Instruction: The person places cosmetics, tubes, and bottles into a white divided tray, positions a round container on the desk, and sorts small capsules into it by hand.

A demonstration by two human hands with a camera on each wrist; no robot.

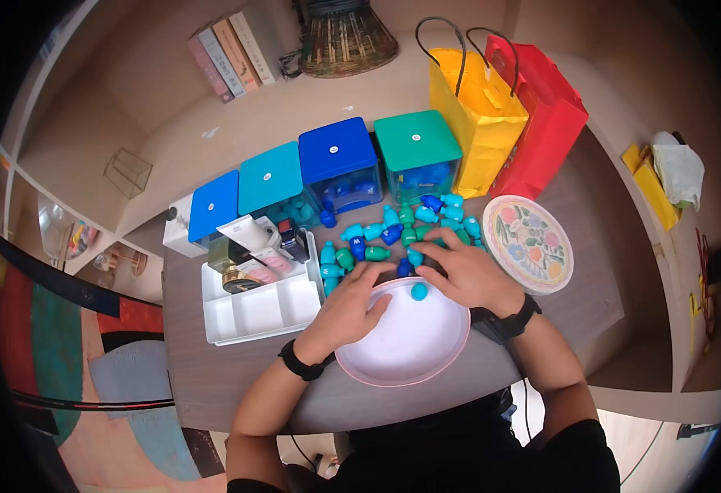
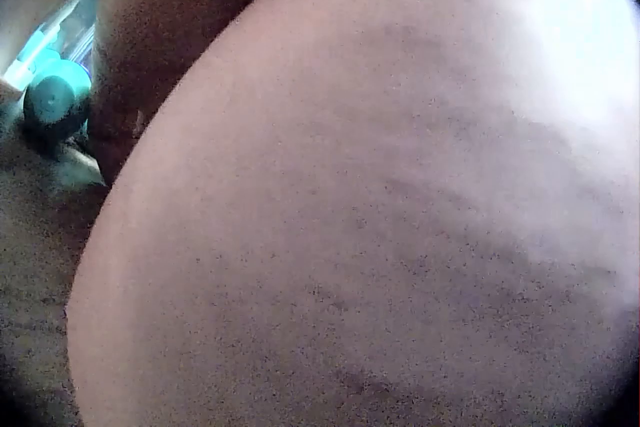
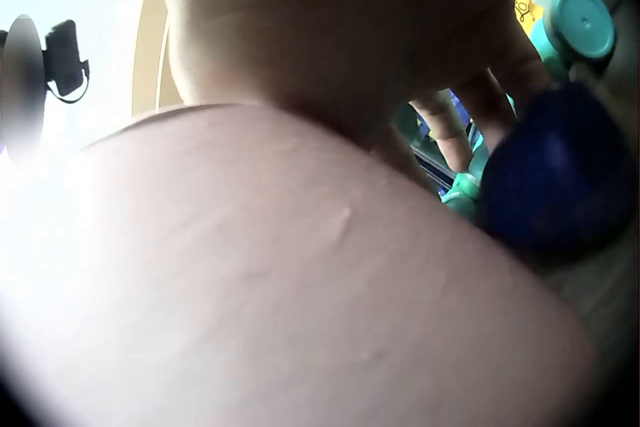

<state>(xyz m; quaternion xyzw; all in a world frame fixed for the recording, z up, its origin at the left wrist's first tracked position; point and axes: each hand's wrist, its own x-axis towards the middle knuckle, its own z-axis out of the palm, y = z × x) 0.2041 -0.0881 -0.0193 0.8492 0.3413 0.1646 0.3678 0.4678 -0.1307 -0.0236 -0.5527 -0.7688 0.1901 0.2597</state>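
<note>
Pink-rimmed dish: nearest me, between left hand and right hand, one teal piece at its far side.
Left fingers: loosely bent, thumb apart, nothing held.
Right fingers: spread; wrist view is murky, so I can't tell whether they touch anything.
Blue-and-green pile: just beyond both hands.
Pile work: gathering, I judge; next needs one piece pinched singly.

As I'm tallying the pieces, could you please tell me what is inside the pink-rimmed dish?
One teal piece shows within the pink-rimmed dish, near its far edge. The left hand and right hand cover parts of the rim, so anything directly beneath them cannot be seen.
</note>
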